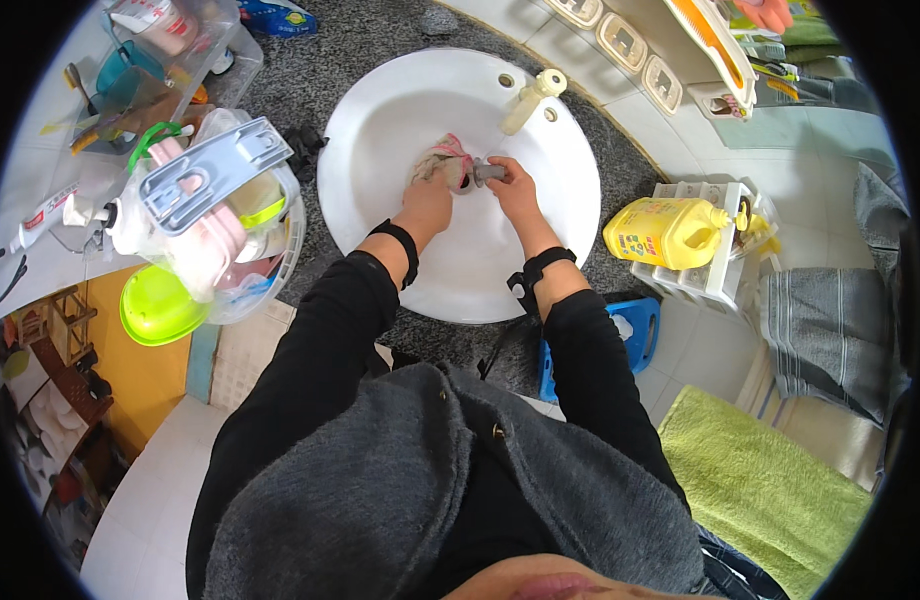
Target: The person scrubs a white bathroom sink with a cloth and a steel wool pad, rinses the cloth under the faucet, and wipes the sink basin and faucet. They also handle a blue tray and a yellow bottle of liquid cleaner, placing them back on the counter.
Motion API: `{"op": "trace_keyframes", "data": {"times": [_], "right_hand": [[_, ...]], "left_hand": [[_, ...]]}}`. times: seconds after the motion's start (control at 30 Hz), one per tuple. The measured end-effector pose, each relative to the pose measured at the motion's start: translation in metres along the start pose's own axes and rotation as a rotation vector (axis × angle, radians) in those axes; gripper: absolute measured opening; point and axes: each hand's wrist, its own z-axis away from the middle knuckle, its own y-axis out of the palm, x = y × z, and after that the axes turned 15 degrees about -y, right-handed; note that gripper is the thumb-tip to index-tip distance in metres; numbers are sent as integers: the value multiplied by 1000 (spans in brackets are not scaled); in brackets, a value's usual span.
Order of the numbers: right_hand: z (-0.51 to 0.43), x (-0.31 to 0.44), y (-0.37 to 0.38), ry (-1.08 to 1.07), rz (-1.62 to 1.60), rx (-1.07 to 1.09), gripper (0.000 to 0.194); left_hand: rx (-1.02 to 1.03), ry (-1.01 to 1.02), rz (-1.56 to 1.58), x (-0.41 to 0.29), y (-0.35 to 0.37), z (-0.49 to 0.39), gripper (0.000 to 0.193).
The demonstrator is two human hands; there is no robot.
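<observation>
Both my hands are inside a white oval washbasin (377,217). A crumpled pale cloth with a pink-red edge (446,159) is gripped in my left hand (428,201), left of the drain hole (464,184). My right hand (516,184) pinches a small grey drain stopper (490,172) between thumb and fingers, just right of the drain. The cloth lies close beside the stopper; whether they touch is hard to tell. Above them, a cream-coloured faucet (531,101) stands on the basin's rim between two holes.
Left of the basin, a clear plastic tub (291,247) holds bottles and a grey-blue plastic holder (216,176). A yellow jug (666,232) rests by a white rack (719,277) on the right. A blue plastic stool (644,345) is below the dark stone counter (310,82). A green towel (760,480) hangs lower right.
</observation>
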Motion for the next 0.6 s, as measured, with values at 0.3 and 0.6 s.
{"op": "trace_keyframes", "data": {"times": [0.3, 0.6], "right_hand": [[-8, 12, -22, 475, -960, -65, 30], [3, 38, -17, 469, -1168, 16, 37]], "left_hand": [[-48, -36, -78, 11, -27, 20, 25], [-613, -182, 415, 38, -134, 50, 21]]}}
